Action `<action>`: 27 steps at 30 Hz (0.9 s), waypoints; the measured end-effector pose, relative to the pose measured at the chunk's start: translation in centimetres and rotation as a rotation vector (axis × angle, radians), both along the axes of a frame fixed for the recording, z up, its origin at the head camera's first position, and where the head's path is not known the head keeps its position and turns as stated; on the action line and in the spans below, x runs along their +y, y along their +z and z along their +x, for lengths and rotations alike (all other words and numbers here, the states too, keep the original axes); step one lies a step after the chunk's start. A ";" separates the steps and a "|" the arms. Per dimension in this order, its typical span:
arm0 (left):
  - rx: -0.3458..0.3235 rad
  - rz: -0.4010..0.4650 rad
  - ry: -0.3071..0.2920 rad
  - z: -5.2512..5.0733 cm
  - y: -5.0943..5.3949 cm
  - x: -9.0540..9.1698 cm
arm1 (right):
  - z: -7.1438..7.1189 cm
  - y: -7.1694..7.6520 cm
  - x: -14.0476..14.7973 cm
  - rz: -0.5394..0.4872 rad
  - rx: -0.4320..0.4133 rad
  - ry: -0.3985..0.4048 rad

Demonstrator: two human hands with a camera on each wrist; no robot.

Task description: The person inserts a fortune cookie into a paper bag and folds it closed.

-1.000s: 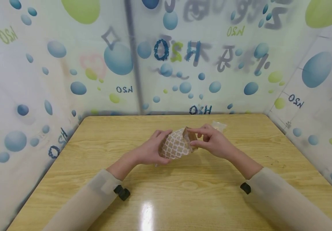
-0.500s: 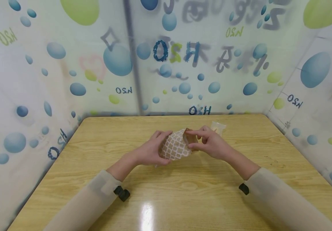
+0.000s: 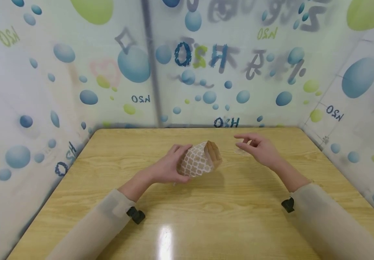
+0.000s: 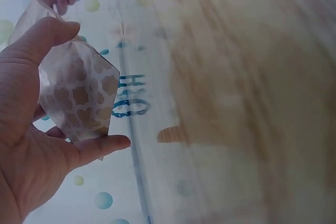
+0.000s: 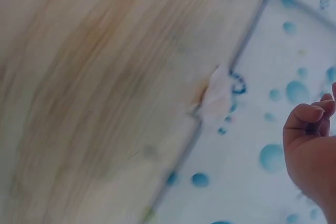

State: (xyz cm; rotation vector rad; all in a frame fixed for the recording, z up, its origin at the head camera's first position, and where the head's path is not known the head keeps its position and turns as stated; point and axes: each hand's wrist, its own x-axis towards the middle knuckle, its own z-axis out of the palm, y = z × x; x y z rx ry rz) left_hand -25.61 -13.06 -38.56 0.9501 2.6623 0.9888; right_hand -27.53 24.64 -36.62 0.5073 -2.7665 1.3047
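R hand (image 3: 262,149) now off bag (image 3: 196,161)

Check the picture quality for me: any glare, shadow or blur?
Head view: sharpest, with a bright glare streak on the table and a soft shadow below the patterned bag; left wrist view: dimmer and hazy, the table smeared; right wrist view: also dull and soft, with a pale item at the table's edge too blurred to identify.

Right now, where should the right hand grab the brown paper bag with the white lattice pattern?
Probably the paper bag is best pinched at the rim of its open mouth, from the right, by the right hand: the mouth gapes that way, offering thin paper edges, while the left hand holds the other end.
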 end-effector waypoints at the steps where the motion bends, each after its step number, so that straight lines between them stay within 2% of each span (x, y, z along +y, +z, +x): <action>1: 0.002 -0.002 -0.001 0.0 0.1 0.0 | -0.4 -0.2 0.7 0.009 -0.006 -0.019; 6: 0.000 -0.007 -0.003 -0.1 0.1 0.0 | -2.1 -0.7 3.2 0.044 -0.103 -0.076; 9: -0.001 -0.005 -0.006 -0.2 0.1 0.0 | -3.0 -1.1 4.0 0.070 -0.151 -0.079; 16: -0.004 0.003 -0.009 -0.1 0.3 0.0 | -4.9 -2.0 4.7 0.164 -0.199 -0.055; 24: -0.009 0.004 -0.009 -0.1 0.0 -0.1 | -5.7 -2.3 4.0 0.231 -0.324 -0.026; 27: -0.007 0.003 -0.011 -0.1 0.0 -0.1 | -5.7 -2.3 3.9 0.256 -0.345 -0.031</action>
